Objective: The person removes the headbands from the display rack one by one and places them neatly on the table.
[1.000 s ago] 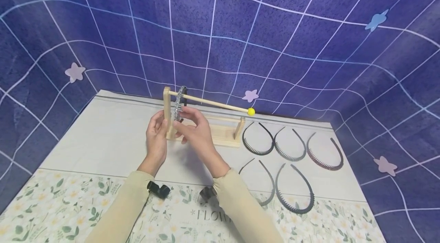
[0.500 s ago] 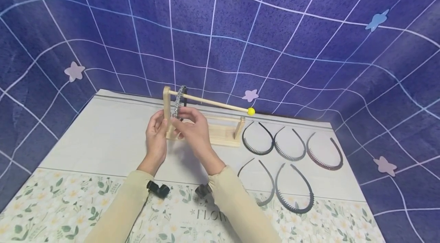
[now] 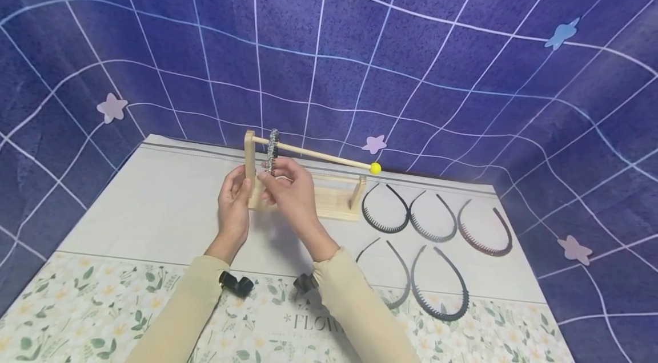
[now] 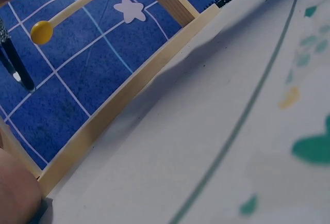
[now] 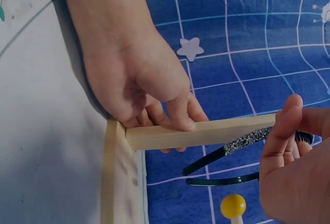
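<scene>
A silver glittery headband (image 3: 272, 149) with comb teeth hangs over the upper rod of a wooden stand (image 3: 334, 203), close to its left post. My right hand (image 3: 297, 194) pinches the headband's lower part between thumb and fingers. In the right wrist view, its two dark ends (image 5: 211, 181) stick out beyond that hand. With thumb and fingers, my left hand (image 3: 233, 206) grips the stand's left post (image 3: 250, 160). A yellow ball (image 3: 376, 168) caps the rod's free right end.
Several dark toothed headbands lie flat in two rows right of the stand, among them a black one (image 3: 386, 226) and a reddish one (image 3: 485, 246). A purple-blue grid cloth (image 3: 329, 83) rises behind the white and floral tabletop (image 3: 154, 203).
The glittery headband has shifted slightly right along the rod and turned more edge-on. My right hand moved a little left, then stayed near there. My left hand keeps its place on the post.
</scene>
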The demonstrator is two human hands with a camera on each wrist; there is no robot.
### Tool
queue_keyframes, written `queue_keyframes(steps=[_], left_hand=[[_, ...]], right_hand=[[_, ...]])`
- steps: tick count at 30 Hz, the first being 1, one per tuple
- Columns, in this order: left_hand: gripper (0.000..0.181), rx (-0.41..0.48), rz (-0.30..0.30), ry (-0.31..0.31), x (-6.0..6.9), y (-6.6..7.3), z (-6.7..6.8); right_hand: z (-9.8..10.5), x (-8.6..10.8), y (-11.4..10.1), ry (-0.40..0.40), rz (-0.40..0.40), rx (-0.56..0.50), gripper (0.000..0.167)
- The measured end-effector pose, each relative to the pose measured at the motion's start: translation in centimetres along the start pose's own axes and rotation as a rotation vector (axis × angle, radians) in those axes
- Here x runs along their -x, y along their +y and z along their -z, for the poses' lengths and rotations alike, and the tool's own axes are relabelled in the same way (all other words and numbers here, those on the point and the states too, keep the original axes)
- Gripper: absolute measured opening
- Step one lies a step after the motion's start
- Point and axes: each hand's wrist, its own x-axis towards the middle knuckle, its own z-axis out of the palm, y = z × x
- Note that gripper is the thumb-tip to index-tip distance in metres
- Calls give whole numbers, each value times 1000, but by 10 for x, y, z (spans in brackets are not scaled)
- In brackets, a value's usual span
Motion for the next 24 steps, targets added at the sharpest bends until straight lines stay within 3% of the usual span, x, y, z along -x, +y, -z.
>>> queue_keyframes(steps=[8, 14, 24], left_hand=[[37, 14, -12, 7, -2, -2, 0], [37, -14, 12, -14, -1, 0, 0], [36, -5, 1, -9, 0, 1, 0]], right_hand=[[4, 3, -9, -8, 79, 4, 26], [5, 7, -20, -20, 143, 27, 30], [10, 11, -34, -13, 190, 31, 27]])
